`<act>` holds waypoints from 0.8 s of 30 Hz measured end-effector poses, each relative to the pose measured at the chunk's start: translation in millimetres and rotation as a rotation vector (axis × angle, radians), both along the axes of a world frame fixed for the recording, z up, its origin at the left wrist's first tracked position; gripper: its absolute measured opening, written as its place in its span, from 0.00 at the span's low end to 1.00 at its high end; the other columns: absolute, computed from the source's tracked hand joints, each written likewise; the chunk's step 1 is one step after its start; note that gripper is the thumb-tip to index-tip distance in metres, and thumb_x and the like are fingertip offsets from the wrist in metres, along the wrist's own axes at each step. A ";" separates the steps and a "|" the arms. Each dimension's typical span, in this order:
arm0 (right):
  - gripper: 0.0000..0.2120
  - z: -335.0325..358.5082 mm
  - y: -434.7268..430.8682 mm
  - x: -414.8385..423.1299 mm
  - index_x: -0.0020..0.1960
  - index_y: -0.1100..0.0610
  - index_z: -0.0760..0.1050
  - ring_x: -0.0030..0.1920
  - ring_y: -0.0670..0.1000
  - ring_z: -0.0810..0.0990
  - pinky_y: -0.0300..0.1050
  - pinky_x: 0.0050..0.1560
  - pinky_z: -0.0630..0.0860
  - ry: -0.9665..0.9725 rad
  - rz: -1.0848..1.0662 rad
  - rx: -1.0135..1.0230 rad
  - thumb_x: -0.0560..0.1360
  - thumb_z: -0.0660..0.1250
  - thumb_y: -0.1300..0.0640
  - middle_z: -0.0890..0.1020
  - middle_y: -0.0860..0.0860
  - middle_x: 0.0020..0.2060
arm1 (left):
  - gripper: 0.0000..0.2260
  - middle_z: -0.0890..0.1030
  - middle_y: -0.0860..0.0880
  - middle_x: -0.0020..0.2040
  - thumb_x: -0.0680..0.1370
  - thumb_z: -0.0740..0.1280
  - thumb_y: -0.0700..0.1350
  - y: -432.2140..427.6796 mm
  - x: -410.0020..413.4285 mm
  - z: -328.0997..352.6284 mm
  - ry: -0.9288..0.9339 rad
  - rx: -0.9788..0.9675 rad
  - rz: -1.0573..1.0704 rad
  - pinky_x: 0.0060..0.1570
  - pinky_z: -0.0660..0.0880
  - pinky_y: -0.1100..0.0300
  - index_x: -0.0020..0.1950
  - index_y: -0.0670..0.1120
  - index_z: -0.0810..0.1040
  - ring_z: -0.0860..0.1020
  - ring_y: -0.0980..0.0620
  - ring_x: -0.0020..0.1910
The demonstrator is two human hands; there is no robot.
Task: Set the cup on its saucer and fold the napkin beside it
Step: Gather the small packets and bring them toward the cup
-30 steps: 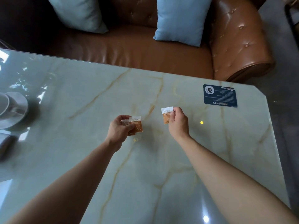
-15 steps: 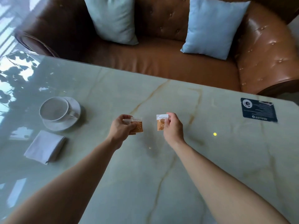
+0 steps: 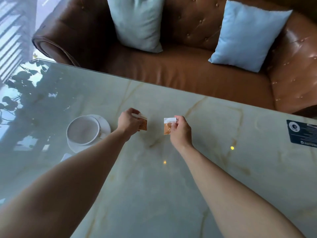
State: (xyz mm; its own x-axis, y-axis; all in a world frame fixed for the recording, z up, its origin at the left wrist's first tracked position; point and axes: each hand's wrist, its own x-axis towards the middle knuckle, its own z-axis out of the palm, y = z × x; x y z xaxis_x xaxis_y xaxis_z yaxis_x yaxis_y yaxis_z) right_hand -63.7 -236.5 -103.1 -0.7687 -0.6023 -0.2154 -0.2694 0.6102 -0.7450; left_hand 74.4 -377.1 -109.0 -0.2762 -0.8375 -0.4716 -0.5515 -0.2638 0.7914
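Note:
A white cup (image 3: 82, 130) stands on its white saucer (image 3: 105, 125) at the left of the marble table. Only a corner of the white napkin (image 3: 65, 157) shows below the saucer; my left forearm hides the rest. My left hand (image 3: 128, 122) is just right of the saucer and pinches a small orange-and-white sachet (image 3: 143, 124). My right hand (image 3: 180, 131) holds a second orange-and-white sachet (image 3: 167, 126) by its white top, above the table's middle.
The glossy marble table (image 3: 154, 194) has its far edge against a brown leather sofa (image 3: 180, 71) with two pale blue cushions (image 3: 248, 35). A dark blue card (image 3: 301, 133) lies at the table's right edge.
The view has swung left, so cup and saucer sit nearer the middle. My left hand with its sachet is now close beside the saucer. My left forearm now covers most of the napkin.

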 end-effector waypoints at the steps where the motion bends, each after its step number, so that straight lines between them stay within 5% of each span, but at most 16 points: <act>1: 0.15 -1.6 -5.4 1.5 0.66 0.59 0.72 0.58 0.58 0.78 0.45 0.56 0.73 -0.007 0.003 0.002 0.81 0.58 0.61 0.82 0.57 0.58 | 0.14 0.84 0.42 0.48 0.71 0.69 0.32 -6.3 -2.1 -1.0 -0.022 -0.024 -0.024 0.34 0.84 0.49 0.53 0.46 0.80 0.85 0.42 0.41; 8: 0.12 -15.2 -40.4 16.0 0.61 0.56 0.75 0.54 0.57 0.80 0.43 0.52 0.72 -0.035 -0.024 0.046 0.79 0.60 0.62 0.83 0.54 0.53 | 0.22 0.85 0.44 0.51 0.70 0.66 0.34 -24.1 -1.5 -13.6 -0.172 -0.236 -0.192 0.45 0.78 0.58 0.63 0.48 0.79 0.83 0.44 0.49; 14: 0.13 -24.8 -63.9 28.6 0.62 0.57 0.73 0.55 0.58 0.80 0.44 0.54 0.73 -0.050 0.006 0.086 0.79 0.60 0.63 0.82 0.56 0.55 | 0.25 0.75 0.44 0.59 0.72 0.66 0.34 -27.2 7.7 -27.5 -0.233 -0.340 -0.277 0.62 0.67 0.60 0.69 0.48 0.76 0.74 0.43 0.61; 19: 0.13 -28.2 -64.7 36.2 0.61 0.59 0.72 0.55 0.61 0.77 0.50 0.55 0.73 0.159 0.126 0.105 0.77 0.62 0.63 0.75 0.58 0.58 | 0.26 0.67 0.41 0.71 0.74 0.70 0.41 -26.6 9.2 -23.9 -0.331 -0.452 -0.340 0.72 0.63 0.47 0.72 0.49 0.72 0.65 0.38 0.71; 24: 0.13 -34.3 -52.8 38.7 0.59 0.56 0.73 0.55 0.60 0.73 0.53 0.53 0.76 0.406 0.213 0.150 0.75 0.67 0.57 0.73 0.55 0.56 | 0.24 0.66 0.41 0.74 0.77 0.70 0.45 -13.1 18.6 -18.4 -0.381 -0.556 -0.325 0.72 0.62 0.46 0.72 0.44 0.71 0.65 0.39 0.72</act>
